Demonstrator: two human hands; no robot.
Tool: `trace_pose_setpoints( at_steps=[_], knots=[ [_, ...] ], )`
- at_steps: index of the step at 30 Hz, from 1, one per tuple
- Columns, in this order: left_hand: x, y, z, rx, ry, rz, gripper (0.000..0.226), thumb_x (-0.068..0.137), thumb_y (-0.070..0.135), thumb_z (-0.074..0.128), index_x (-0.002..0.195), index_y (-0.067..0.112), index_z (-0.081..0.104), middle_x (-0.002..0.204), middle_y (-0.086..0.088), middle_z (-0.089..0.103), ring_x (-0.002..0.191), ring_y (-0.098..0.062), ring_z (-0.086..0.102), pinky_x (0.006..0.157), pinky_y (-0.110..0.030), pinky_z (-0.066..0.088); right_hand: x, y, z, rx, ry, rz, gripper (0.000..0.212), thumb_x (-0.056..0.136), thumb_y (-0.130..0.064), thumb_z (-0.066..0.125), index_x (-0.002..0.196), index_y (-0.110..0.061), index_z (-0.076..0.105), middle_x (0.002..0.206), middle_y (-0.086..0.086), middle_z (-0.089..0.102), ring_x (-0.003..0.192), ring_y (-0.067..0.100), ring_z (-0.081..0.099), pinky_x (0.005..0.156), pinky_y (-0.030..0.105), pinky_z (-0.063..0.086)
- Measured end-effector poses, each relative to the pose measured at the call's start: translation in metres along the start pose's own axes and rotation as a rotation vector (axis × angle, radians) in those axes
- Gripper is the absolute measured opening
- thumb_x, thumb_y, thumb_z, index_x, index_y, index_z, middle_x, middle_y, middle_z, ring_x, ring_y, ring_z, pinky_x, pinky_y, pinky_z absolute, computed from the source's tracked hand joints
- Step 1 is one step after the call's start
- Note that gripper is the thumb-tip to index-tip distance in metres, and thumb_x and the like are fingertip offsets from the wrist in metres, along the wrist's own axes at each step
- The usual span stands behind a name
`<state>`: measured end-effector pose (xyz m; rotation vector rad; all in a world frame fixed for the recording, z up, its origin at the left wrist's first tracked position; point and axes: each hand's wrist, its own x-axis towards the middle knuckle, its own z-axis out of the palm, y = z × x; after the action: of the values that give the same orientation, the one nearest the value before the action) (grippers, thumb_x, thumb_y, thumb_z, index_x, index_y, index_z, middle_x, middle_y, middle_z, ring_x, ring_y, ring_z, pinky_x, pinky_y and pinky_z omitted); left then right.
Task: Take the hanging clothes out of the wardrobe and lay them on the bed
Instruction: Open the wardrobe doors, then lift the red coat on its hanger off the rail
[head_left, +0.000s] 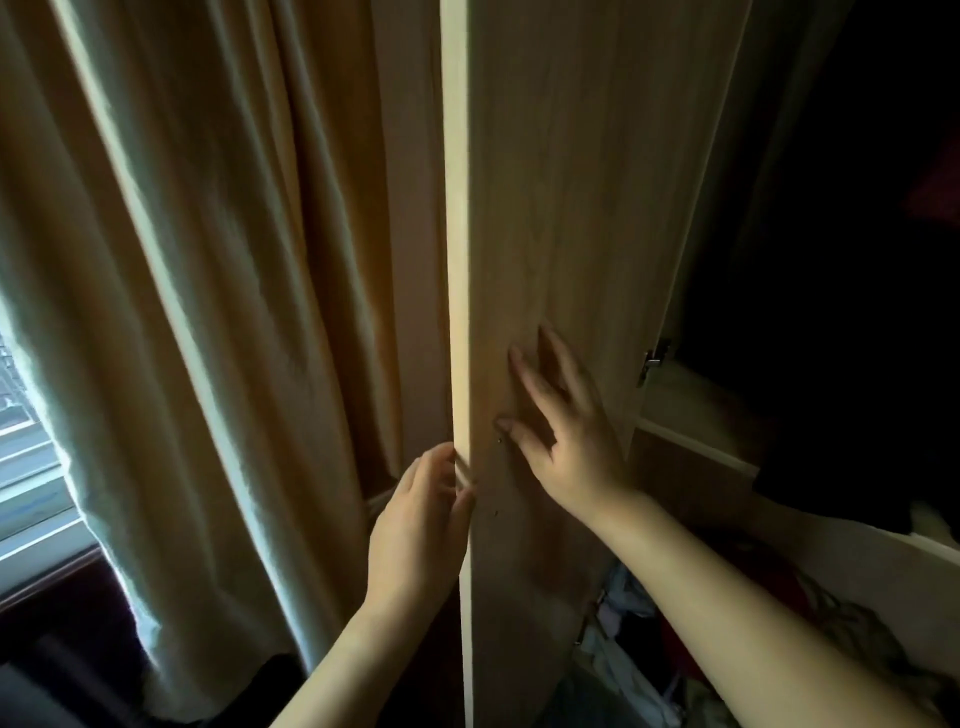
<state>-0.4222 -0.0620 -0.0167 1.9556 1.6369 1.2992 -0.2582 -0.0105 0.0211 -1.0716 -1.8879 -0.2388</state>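
A tall light-wood wardrobe door (561, 208) stands swung open in front of me, its pale edge facing me. My left hand (421, 530) holds that edge, fingers wrapped round to the door's outer side. My right hand (561, 431) lies flat on the door's inner face with straight, spread fingers. To the right, the wardrobe interior (841, 260) is very dark; hanging clothes cannot be made out. A dark folded garment (841, 488) lies on a shelf. The bed is out of view.
A beige curtain (208, 312) hangs close on the left, with a window (26, 467) behind its lower left edge. A metal hinge (655, 358) joins door and cabinet. Several mixed clothes (639, 665) are piled low in the wardrobe.
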Motion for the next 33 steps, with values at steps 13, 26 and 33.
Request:
trace_pose_setpoints(
  at_steps=[13, 26, 33],
  knots=[
    [-0.027, 0.082, 0.028, 0.304, 0.185, 0.352, 0.065, 0.086, 0.039, 0.045, 0.143, 0.011, 0.031, 0.146, -0.018, 0.033, 0.136, -0.033, 0.028, 0.113, -0.034, 0.019, -0.046, 0.062, -0.11, -0.057, -0.202, 0.131, 0.062, 0.091, -0.061, 0.028, 0.146, -0.032, 0.022, 0.155, -0.006, 0.018, 0.141, 0.013, 0.016, 0.11, 0.032, 0.02],
    [0.111, 0.303, 0.153, 0.243, 0.091, 0.68, 0.063, 0.087, 0.051, 0.036, 0.14, 0.018, 0.04, 0.142, -0.009, 0.043, 0.13, -0.028, 0.04, 0.104, -0.044, 0.037, 0.054, 0.187, -0.339, -0.381, 0.036, 0.045, 0.061, 0.092, -0.051, 0.041, 0.142, -0.015, 0.037, 0.148, 0.007, 0.034, 0.137, 0.022, 0.029, 0.111, 0.032, 0.025],
    [0.23, 0.4, 0.151, 0.136, 0.191, 0.761, 0.071, 0.082, 0.06, 0.029, 0.14, 0.019, 0.039, 0.14, -0.008, 0.044, 0.13, -0.024, 0.039, 0.107, -0.041, 0.035, 0.192, 0.216, -0.425, -0.569, 0.175, -0.029, 0.059, 0.094, -0.044, 0.047, 0.143, -0.014, 0.034, 0.149, 0.007, 0.031, 0.137, 0.022, 0.028, 0.113, 0.035, 0.025]
  ],
)
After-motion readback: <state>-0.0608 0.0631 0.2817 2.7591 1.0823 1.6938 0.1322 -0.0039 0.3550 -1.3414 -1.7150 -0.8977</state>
